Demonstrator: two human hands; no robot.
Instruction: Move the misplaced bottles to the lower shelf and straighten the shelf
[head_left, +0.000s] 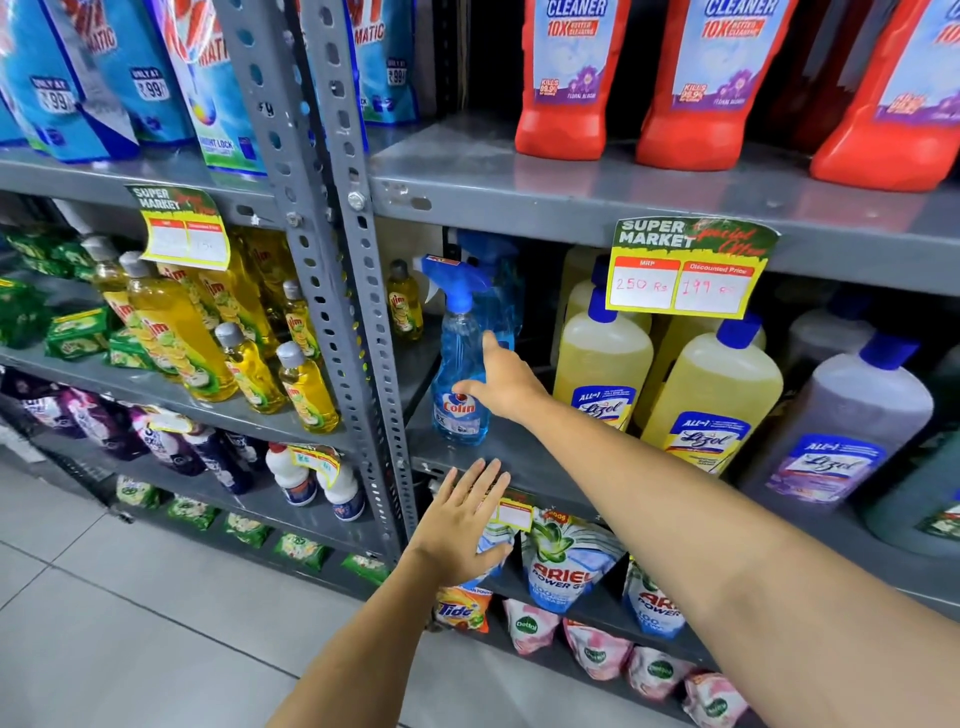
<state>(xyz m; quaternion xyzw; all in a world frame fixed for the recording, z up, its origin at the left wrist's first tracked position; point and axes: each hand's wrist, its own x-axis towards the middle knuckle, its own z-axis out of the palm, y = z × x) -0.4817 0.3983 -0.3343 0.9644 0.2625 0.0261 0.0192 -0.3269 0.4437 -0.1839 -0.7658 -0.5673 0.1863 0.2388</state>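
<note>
GRIP: right hand (501, 382) touching the blue spray bottle (460, 364), fingers around its far side, not clearly closed – left hand (465, 525) open, empty, at the shelf edge (545, 483) | BOTTLE: upright on middle shelf beside yellow cleaner bottles (602, 358) | PROGRESS: early – 1 stray small yellow bottle (404, 301) still behind; lowering and straightening not done

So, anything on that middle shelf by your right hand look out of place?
Yes. A small yellow dish-soap bottle stands alone behind the blue Colin spray bottle, while its matching bottles fill the left bay. The right hand touches the spray bottle; the open left hand hovers by the shelf edge.
</note>
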